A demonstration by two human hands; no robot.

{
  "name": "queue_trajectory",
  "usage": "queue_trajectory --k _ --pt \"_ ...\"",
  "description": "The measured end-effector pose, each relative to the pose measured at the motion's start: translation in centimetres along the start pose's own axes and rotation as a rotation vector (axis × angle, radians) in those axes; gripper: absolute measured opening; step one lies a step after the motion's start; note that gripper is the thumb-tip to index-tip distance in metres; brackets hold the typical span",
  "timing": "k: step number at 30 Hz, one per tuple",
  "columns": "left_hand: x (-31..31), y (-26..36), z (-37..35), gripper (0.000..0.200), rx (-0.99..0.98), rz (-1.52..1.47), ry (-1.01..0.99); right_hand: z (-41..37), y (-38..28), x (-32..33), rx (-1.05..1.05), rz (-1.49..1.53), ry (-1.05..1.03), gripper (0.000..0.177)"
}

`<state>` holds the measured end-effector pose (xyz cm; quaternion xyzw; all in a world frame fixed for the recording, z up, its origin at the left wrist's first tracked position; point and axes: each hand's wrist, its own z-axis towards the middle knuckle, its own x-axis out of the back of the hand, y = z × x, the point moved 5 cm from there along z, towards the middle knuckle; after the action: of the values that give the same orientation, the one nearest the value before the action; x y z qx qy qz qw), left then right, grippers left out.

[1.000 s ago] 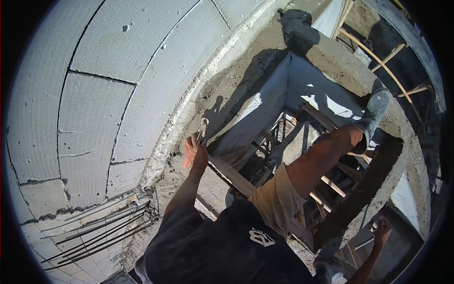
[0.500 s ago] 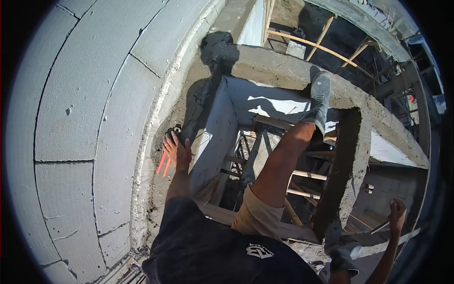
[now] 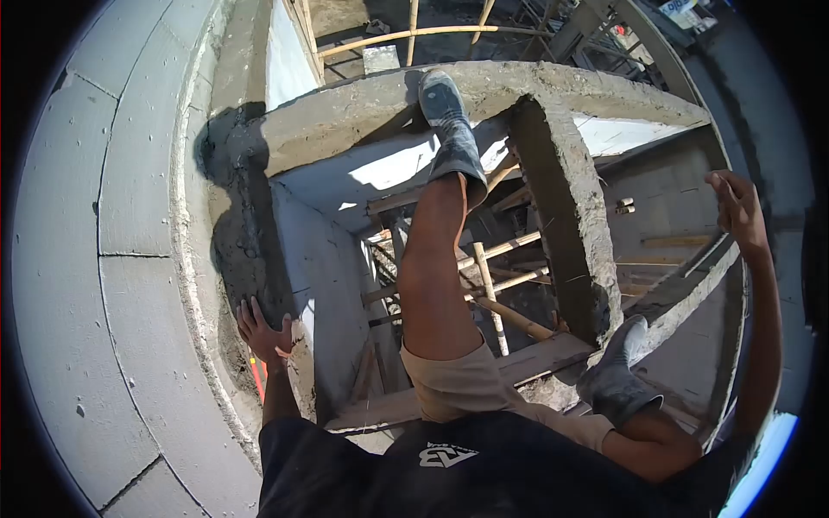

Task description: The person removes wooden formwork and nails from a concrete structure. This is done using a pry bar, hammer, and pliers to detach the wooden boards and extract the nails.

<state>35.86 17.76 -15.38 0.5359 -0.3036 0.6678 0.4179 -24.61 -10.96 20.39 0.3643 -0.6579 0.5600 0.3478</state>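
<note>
My left hand lies with fingers spread on the rough concrete ledge beside the block wall. Thin red rods show just below its wrist on the ledge. Raised at the far right, my right hand is clear of any surface, its fingers curled together; whether it holds anything is too small to tell. One grey boot rests on the concrete beam ahead, the other boot on a beam at the lower right.
A wall of grey blocks runs along the left. Between the beams is a deep opening with wooden poles and planks below. A cross beam borders it on the right. More poles stand beyond the far beam.
The view has turned right. My right hand has risen from the lower right. My left hand still lies on the ledge, with its fingers spread. The forward boot remains on the far beam.
</note>
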Motion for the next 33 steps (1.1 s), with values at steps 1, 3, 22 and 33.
queue_trajectory --k 1,3,22,33 --pt "0.0 0.2 -0.1 0.079 -0.034 -0.018 -0.005 0.4 -0.4 -0.6 0.021 -0.024 0.002 0.038" --pt "0.4 0.5 0.3 0.079 -0.004 0.02 0.027 0.7 -1.1 -2.1 0.024 -0.101 -0.003 0.039" --pt "-0.3 0.8 0.0 0.076 -0.079 0.191 0.043 -1.4 9.4 -5.7 -0.281 0.151 0.124 0.056" --pt "-0.8 0.9 0.5 0.078 -0.146 0.209 0.036 -2.2 13.1 -7.1 -0.428 0.133 0.139 0.06"
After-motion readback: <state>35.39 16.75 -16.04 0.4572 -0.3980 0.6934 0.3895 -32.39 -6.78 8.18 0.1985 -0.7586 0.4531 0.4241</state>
